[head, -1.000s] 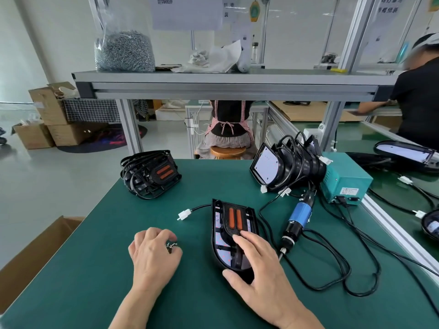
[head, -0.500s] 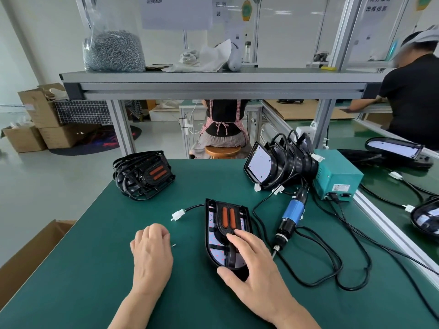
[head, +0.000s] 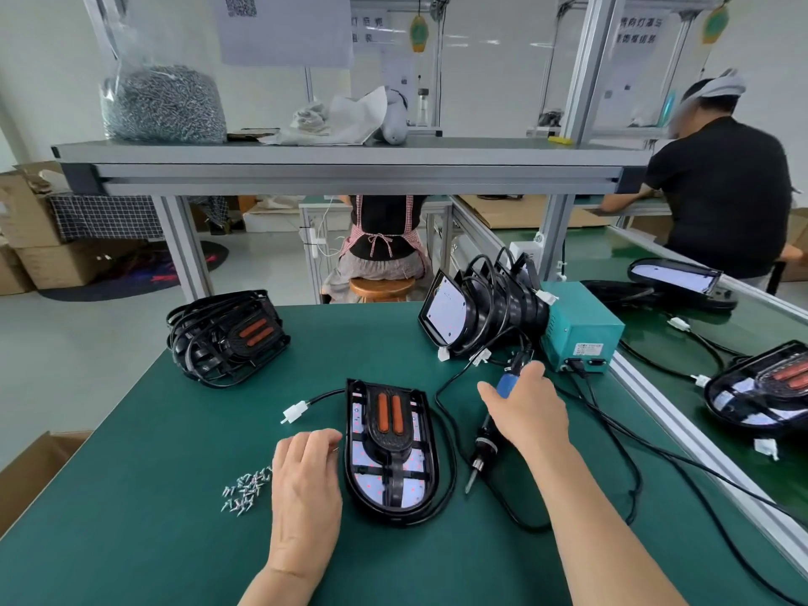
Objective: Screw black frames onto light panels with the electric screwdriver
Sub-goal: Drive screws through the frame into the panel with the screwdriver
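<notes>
Grip of right hand [head: 530, 414] around electric screwdriver [head: 484, 444]; left hand [head: 306, 478] at left edge of light panel [head: 411, 492], grip unclear.

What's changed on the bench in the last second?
The right hand left the light panel, moved right and gripped the electric screwdriver. The left hand slid right to the panel's edge, uncovering the loose screws. Panel and black frame stayed put.
</notes>
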